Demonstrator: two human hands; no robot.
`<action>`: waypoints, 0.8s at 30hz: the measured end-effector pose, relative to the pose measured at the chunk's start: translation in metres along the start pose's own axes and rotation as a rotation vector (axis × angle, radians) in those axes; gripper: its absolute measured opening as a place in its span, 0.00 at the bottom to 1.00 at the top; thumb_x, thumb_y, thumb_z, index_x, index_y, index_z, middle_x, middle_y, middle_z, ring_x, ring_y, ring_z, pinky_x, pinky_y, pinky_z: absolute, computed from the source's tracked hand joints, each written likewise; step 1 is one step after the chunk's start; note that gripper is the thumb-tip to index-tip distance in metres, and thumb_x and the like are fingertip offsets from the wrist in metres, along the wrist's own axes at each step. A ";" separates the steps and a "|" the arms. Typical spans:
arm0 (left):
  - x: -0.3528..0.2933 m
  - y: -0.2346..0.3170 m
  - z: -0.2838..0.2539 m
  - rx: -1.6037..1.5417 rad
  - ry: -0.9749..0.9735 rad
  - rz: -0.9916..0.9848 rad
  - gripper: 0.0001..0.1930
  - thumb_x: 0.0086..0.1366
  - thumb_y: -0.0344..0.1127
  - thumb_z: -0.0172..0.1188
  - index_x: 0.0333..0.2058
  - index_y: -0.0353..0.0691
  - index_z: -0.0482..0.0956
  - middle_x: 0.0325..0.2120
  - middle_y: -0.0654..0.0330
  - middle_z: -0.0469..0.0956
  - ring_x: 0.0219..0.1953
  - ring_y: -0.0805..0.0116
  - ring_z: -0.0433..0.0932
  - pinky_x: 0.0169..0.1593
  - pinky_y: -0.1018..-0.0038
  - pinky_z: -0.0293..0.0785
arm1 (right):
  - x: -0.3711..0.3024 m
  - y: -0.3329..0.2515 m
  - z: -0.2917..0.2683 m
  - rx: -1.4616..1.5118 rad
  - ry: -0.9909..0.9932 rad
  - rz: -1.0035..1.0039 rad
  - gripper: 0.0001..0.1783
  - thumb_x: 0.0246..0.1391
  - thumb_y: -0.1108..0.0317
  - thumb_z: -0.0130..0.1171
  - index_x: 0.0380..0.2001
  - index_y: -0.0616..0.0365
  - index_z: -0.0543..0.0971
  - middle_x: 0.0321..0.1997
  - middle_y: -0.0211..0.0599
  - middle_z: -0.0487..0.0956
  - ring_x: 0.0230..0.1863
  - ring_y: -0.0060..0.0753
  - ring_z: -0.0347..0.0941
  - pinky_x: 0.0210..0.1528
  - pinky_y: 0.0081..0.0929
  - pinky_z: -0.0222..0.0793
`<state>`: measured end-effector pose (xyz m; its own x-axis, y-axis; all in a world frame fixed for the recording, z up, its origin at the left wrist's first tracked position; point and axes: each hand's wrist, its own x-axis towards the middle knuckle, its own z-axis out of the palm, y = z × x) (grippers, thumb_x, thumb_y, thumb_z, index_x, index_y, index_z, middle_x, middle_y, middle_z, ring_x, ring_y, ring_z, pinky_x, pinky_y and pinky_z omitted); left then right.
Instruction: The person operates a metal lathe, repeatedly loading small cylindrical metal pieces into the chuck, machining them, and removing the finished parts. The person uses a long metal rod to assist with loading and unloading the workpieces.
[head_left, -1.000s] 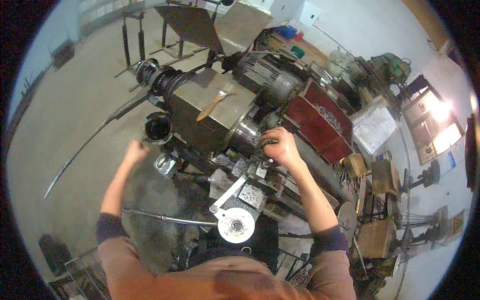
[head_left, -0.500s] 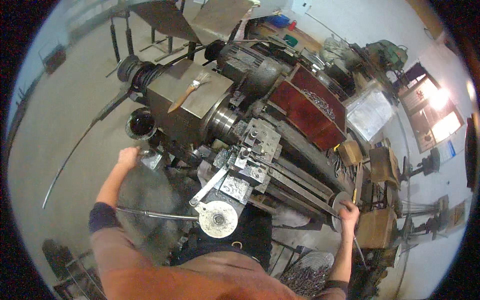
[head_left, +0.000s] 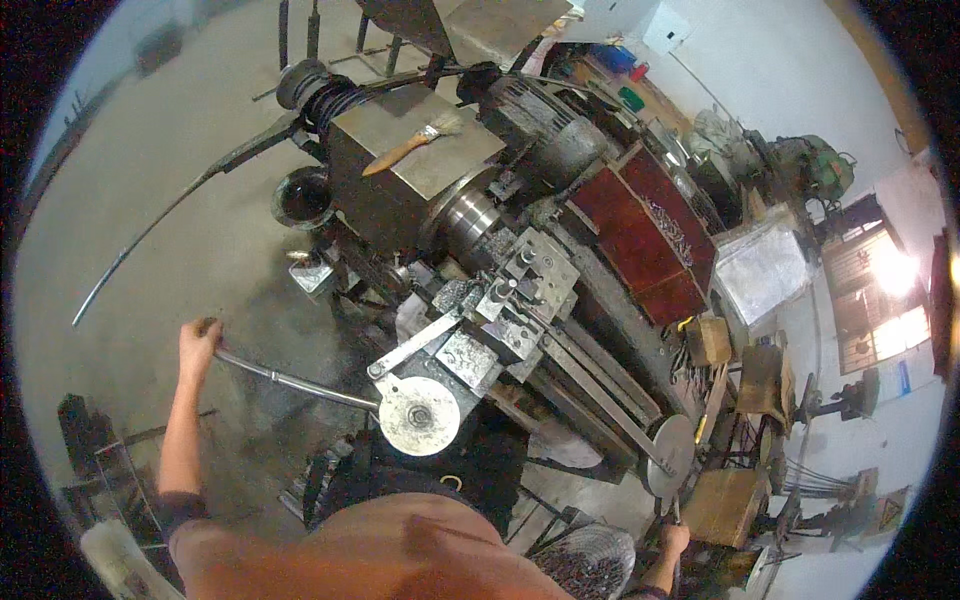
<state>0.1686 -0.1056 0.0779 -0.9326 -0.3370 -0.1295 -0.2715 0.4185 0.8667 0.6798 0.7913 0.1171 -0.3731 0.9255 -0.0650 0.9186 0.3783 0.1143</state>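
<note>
A small lathe-like machine stands before me. At the left, my left hand point(head_left: 200, 345) is closed round the end of a long metal lever point(head_left: 295, 382), which runs to a round pale disc point(head_left: 419, 416) at the machine's front. Lower right, my right hand point(head_left: 675, 542) grips a rod-shaped handle point(head_left: 671, 508) below a grey round plate point(head_left: 672, 455). Between the hands sits the metal tool slide point(head_left: 540, 275), facing a shiny round chuck point(head_left: 470, 218). On the headstock cover point(head_left: 370, 125) lies a wooden-handled brush point(head_left: 405, 150).
Behind the slide is a dark red tray point(head_left: 625, 225) with small metal pieces. A wire basket point(head_left: 590, 560) of small parts stands low, left of my right hand. A thin bent rod point(head_left: 150, 235) juts out at far left. Cardboard boxes point(head_left: 722, 500) are at the right.
My left hand has left the small silvery box beside the machine and now holds the lever's end. My right hand has moved down from the round plate to the rod handle. The view has shifted.
</note>
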 end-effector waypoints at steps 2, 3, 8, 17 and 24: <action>0.001 -0.002 -0.004 -0.098 0.062 0.023 0.11 0.55 0.32 0.55 0.28 0.27 0.76 0.16 0.59 0.73 0.18 0.73 0.71 0.24 0.76 0.66 | -0.031 -0.019 0.017 -0.017 0.094 0.109 0.17 0.40 0.58 0.56 0.30 0.60 0.78 0.30 0.48 0.78 0.34 0.52 0.75 0.36 0.43 0.69; 0.001 -0.002 0.000 -0.152 0.084 0.028 0.11 0.55 0.32 0.55 0.28 0.27 0.76 0.17 0.59 0.73 0.18 0.73 0.71 0.24 0.76 0.66 | -0.058 -0.036 0.017 -0.035 0.145 0.168 0.16 0.40 0.59 0.56 0.30 0.60 0.78 0.30 0.48 0.78 0.34 0.51 0.75 0.36 0.43 0.70; 0.007 0.029 0.021 -0.309 0.267 -0.096 0.12 0.56 0.30 0.53 0.33 0.23 0.75 0.20 0.58 0.73 0.20 0.72 0.71 0.24 0.75 0.67 | -0.136 -0.090 -0.005 -0.078 0.145 0.340 0.17 0.35 0.65 0.55 0.33 0.56 0.79 0.32 0.43 0.78 0.37 0.48 0.74 0.38 0.42 0.69; 0.036 0.028 0.042 -0.406 0.324 -0.006 0.11 0.58 0.29 0.52 0.35 0.24 0.75 0.23 0.55 0.74 0.24 0.70 0.75 0.26 0.78 0.72 | -0.131 -0.079 0.020 0.121 0.066 0.357 0.21 0.26 0.62 0.60 0.29 0.59 0.78 0.31 0.48 0.76 0.33 0.53 0.72 0.37 0.41 0.68; 0.047 0.013 0.042 -0.436 0.294 0.020 0.10 0.58 0.28 0.51 0.35 0.25 0.75 0.23 0.55 0.74 0.24 0.69 0.76 0.26 0.77 0.73 | -0.135 -0.071 0.038 0.070 0.311 0.185 0.20 0.38 0.59 0.54 0.32 0.65 0.76 0.21 0.46 0.76 0.24 0.53 0.71 0.31 0.41 0.70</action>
<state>0.1114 -0.0810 0.0630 -0.8137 -0.5807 -0.0244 -0.0714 0.0583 0.9957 0.6702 0.6386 0.0800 -0.2118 0.9430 0.2566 0.9769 0.2120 0.0273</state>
